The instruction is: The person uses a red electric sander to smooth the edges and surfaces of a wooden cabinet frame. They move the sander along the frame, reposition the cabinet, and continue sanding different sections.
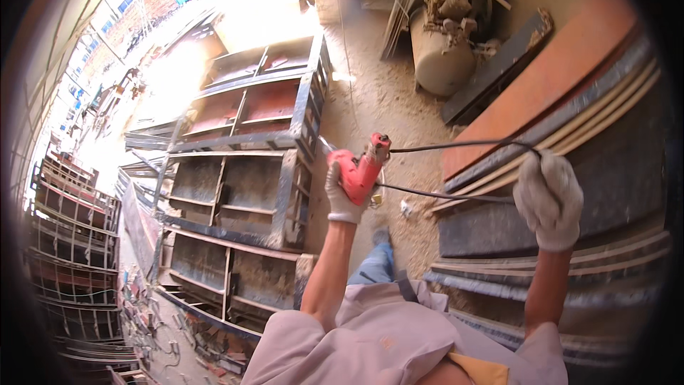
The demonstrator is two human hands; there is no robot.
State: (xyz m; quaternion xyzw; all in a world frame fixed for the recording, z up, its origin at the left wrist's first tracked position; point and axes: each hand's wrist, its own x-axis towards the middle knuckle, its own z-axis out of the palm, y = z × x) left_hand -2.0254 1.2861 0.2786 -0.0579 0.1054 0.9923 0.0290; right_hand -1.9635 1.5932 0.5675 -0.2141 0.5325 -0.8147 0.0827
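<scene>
My left hand (pixel 344 203), in a pale work glove, is closed around a red corded power drill (pixel 358 177) held out in front of me. A shiny metal tip at the drill's far left end is small and blurred. The black cord (pixel 463 145) runs from the drill to the right in two strands. Off to the right, my gloved right hand (pixel 549 203) is closed on this cord and holds it stretched away from the tool. What lies inside the right fist is hidden.
Metal-framed panels with crossbars (pixel 242 110) stand in a row at left. A dusty tank (pixel 443 64) with machinery on top is at the far right. An orange board (pixel 545 82) and stacked dark panels (pixel 527 232) lie right. Scraps (pixel 406 208) litter the dusty floor (pixel 363 100).
</scene>
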